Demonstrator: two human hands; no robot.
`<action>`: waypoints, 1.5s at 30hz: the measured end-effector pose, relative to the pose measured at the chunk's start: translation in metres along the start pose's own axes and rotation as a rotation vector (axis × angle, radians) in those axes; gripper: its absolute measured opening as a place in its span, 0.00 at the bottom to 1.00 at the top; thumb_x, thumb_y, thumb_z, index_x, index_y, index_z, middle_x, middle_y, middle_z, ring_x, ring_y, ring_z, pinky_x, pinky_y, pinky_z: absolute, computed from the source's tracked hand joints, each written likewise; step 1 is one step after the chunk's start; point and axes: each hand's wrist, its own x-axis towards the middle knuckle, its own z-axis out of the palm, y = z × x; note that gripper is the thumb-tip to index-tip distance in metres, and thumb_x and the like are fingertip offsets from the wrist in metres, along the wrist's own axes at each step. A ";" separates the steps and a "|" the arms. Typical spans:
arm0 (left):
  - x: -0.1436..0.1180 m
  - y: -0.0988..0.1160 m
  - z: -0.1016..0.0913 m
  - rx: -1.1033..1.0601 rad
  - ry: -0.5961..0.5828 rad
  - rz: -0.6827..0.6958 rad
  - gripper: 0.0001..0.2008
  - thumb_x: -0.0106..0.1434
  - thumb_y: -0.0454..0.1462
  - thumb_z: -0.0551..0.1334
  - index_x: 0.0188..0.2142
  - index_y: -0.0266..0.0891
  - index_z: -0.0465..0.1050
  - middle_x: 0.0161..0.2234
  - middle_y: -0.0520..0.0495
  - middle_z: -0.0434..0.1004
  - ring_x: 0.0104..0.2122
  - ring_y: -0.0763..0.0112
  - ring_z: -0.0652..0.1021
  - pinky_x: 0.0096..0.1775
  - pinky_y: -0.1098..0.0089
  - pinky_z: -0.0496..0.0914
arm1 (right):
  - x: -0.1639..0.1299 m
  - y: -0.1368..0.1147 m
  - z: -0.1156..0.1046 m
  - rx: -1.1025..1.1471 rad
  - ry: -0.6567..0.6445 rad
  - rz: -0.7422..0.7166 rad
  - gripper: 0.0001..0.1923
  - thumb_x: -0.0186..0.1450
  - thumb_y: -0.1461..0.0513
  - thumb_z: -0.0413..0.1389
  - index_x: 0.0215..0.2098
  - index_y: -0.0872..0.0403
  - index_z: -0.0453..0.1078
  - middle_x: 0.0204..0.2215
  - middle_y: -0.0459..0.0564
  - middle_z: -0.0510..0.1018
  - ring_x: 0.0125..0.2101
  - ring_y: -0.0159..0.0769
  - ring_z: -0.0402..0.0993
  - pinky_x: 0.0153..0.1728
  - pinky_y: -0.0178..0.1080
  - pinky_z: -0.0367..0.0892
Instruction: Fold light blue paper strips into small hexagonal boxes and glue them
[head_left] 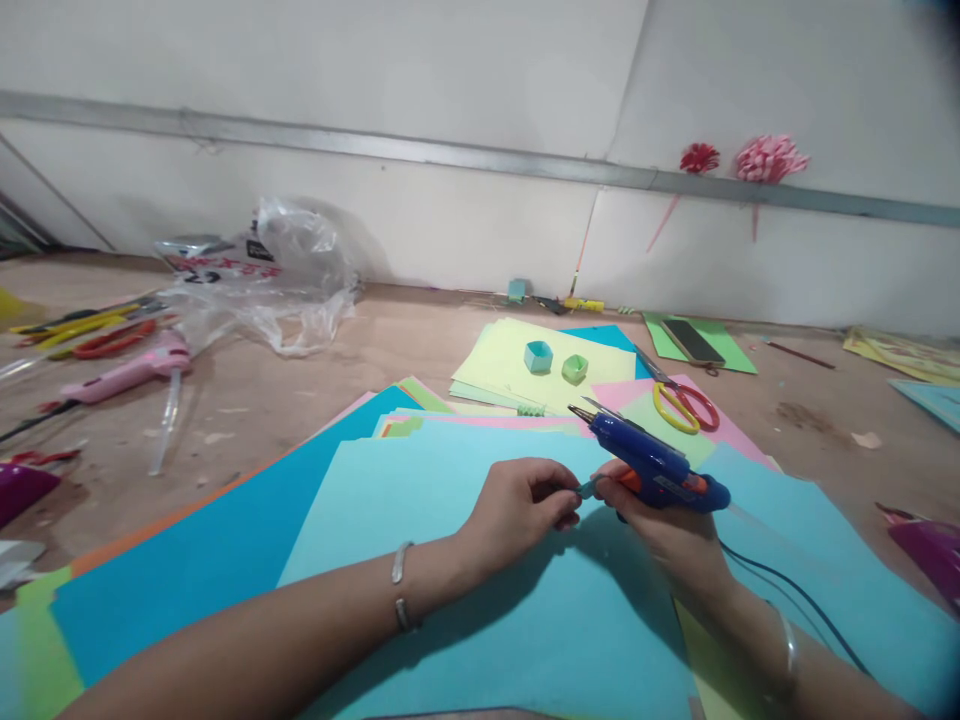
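Note:
My left hand [529, 505] is closed in a pinch on one end of a small blue-green piece of paper [588, 488]. Wrapped round a dark blue hot glue gun [645, 455], my right hand [660, 525] also touches the paper's other end with its fingertips. The glue gun's nozzle points up and to the left, away from the paper. Both hands are above a large light blue sheet [420, 500]. Beyond them, a small blue paper ring [538, 357] and a green paper ring [575, 369] rest on pale yellow sheets [495, 365].
Scissors [679, 405] with yellow and red handles lie behind the glue gun. A phone [691, 342] rests on green paper. On the left are a pink glue gun [139, 370] and a crumpled plastic bag [277, 270]. The glue gun's cord [795, 590] trails right.

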 end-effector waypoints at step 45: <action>-0.013 0.002 -0.001 0.258 0.045 0.435 0.17 0.60 0.30 0.60 0.49 0.40 0.66 0.37 0.47 0.80 0.33 0.70 0.82 0.36 0.71 0.78 | 0.003 0.010 -0.007 0.212 -0.077 -0.056 0.07 0.55 0.57 0.67 0.29 0.50 0.76 0.28 0.45 0.79 0.29 0.35 0.71 0.31 0.37 0.67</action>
